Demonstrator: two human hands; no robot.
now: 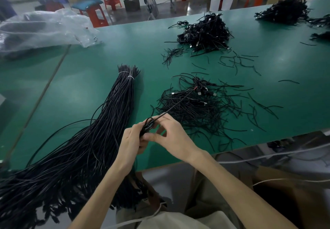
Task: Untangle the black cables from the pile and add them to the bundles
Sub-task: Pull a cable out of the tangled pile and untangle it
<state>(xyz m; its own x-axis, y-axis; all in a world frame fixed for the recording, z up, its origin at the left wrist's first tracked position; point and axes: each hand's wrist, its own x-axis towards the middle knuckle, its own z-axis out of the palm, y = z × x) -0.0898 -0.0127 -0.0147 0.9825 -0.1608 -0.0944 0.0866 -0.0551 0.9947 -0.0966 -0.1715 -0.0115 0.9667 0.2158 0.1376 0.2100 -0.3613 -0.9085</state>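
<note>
Two bundles (107, 121) of long black cables were laid side by side on the green table (89, 54), running from seven o'clock of the view up toward the centre, each cinched near its far tip by a white tie (131, 77). A crumpled clear plastic bag (44, 27) was seen at ten o'clock. Just right of the bundles, the left hand (131, 140) was curled round a small coil of one black cable (178, 101), and the right hand (172, 137) was set against it, thumb and fingers pinching the same coil. From the coil the cable was drawn straight toward one o'clock into the tangled pile (201, 111). A second heap (205, 32) was seen at twelve o'clock beyond that pile, and a third heap (285, 11) at two o'clock.
</note>
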